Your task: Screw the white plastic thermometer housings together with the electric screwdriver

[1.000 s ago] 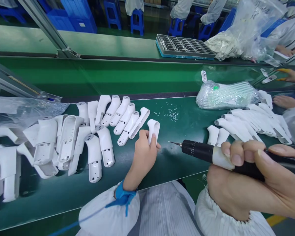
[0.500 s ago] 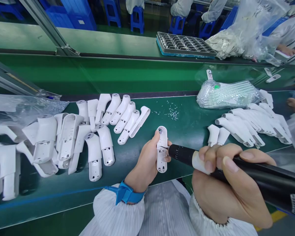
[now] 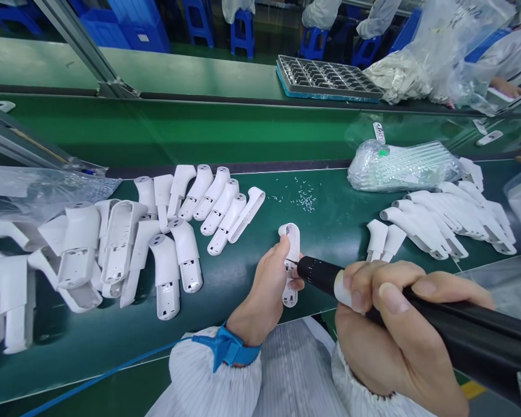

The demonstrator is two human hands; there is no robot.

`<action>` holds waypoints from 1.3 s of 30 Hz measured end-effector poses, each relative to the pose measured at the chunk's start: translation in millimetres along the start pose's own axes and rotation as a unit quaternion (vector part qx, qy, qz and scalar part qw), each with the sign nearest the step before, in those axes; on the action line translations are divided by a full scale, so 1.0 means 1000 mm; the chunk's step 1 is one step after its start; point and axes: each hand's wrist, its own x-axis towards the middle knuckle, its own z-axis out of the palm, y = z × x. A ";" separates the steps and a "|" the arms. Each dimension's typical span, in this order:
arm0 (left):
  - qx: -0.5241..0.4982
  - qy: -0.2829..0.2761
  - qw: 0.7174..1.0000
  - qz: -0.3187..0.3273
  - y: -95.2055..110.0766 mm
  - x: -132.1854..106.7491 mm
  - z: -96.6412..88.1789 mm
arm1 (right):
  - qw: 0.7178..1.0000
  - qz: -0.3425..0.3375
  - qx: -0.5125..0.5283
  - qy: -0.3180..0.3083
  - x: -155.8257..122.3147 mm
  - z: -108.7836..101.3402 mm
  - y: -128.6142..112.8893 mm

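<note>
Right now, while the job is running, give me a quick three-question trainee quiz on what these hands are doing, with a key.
1. True or false: the blue strap is on the wrist of the left hand.
2. What does the left hand hold? A) a metal tray B) a white plastic housing C) a clear plastic bag
3. What is the black tool gripped by the right hand?

Key: 1 true; 2 B; 3 an electric screwdriver.
</note>
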 end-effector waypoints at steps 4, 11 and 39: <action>0.013 -0.017 1.000 0.008 -0.002 -0.002 0.001 | 1.000 -0.001 -0.003 0.025 0.001 -0.002 0.001; 0.329 -0.060 0.939 0.077 -0.001 0.003 0.012 | 0.981 0.090 -0.016 0.171 0.020 -0.026 0.004; 0.693 -0.056 0.591 0.409 -0.043 0.053 0.059 | 0.912 0.002 0.036 0.409 0.088 -0.134 0.042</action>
